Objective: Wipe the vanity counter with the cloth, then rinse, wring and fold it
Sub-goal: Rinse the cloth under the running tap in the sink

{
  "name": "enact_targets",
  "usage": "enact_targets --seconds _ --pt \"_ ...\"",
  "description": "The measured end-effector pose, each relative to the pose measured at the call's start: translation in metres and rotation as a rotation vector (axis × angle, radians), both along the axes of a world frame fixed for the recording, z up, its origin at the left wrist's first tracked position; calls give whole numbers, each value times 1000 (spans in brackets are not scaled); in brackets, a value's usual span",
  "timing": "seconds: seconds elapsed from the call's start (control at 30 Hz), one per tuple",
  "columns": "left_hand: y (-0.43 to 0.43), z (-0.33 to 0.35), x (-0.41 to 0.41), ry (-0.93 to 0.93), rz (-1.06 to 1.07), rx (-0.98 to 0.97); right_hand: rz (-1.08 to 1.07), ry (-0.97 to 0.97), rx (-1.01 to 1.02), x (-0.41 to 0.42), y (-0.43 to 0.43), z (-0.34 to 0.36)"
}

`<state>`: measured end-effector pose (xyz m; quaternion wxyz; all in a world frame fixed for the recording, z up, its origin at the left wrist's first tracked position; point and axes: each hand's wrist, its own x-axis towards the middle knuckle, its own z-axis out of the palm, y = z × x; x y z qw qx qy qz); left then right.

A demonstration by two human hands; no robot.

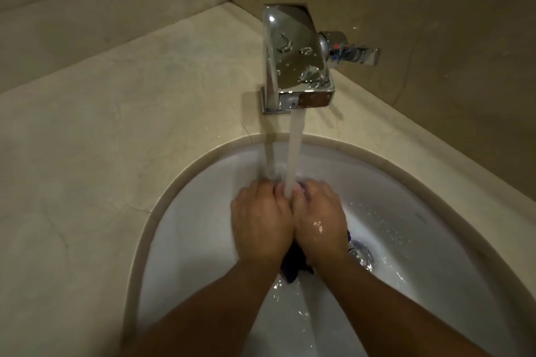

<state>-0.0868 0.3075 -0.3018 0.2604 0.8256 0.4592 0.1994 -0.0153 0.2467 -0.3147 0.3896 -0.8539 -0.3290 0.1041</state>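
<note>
Both hands are pressed together over the white sink basin (pixel 203 211), under the running water stream (pixel 295 153). My left hand (pixel 261 220) and my right hand (pixel 319 220) are both closed around a dark blue cloth (pixel 293 266). Most of the cloth is hidden inside the hands; a bunched end hangs out below the wrists. The stream lands between the knuckles of the two hands.
A square chrome faucet (pixel 298 55) with a side lever (pixel 356 53) stands on the beige stone counter (pixel 101 139) behind the basin. The chrome drain (pixel 361 253) lies to the right of my hands. Beige walls close the corner behind the faucet.
</note>
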Motion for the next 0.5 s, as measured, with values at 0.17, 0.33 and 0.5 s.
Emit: enact_targets --seconds 0.17,0.33,0.5 --pt "7 42 -10 -471 -54 -26 -88 81 418 -13 -7 43" --pt "6 30 -15 -276 -79 4 -264 299 442 -25 -6 33" --pt "4 -1 -15 -88 -122 201 -278 105 185 -22 -3 -5"
